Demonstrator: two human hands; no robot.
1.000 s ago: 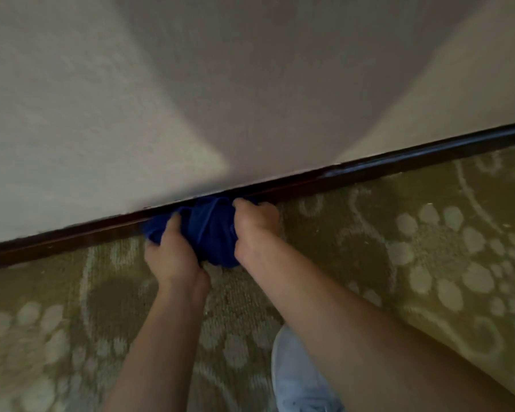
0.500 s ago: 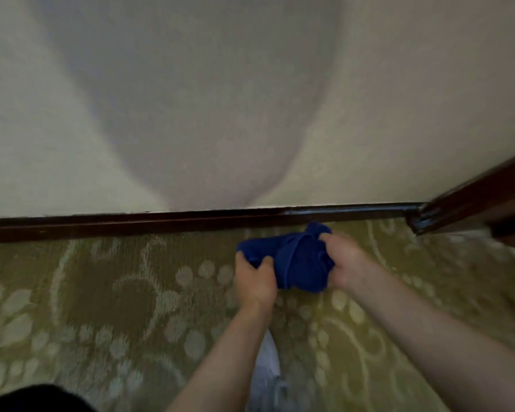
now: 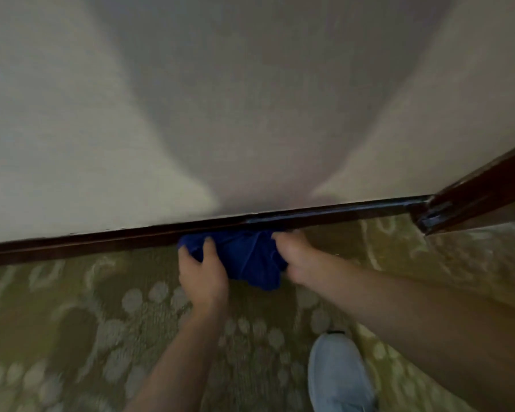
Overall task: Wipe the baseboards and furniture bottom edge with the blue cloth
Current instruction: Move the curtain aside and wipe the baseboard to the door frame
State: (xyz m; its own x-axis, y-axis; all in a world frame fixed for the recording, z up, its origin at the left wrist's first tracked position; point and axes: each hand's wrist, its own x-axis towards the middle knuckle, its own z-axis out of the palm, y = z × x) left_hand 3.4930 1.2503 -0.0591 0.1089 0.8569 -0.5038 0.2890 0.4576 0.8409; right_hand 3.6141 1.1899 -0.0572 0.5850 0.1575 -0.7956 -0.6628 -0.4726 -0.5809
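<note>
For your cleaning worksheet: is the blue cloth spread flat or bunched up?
Bunched up. The blue cloth is a creased wad gripped by the left hand and right hand, against the dark wooden baseboard.

This looks like a carpeted room or hallway in a home or hotel, seen low down where floor meets wall. A pale textured wall (image 3: 72,129) runs down to a dark glossy wooden baseboard (image 3: 324,214), and the floor is covered by an olive-green patterned carpet (image 3: 72,322) with pale floral and dotted motifs. At the right edge, dark polished wood trim (image 3: 473,200) juts out from the wall
</note>
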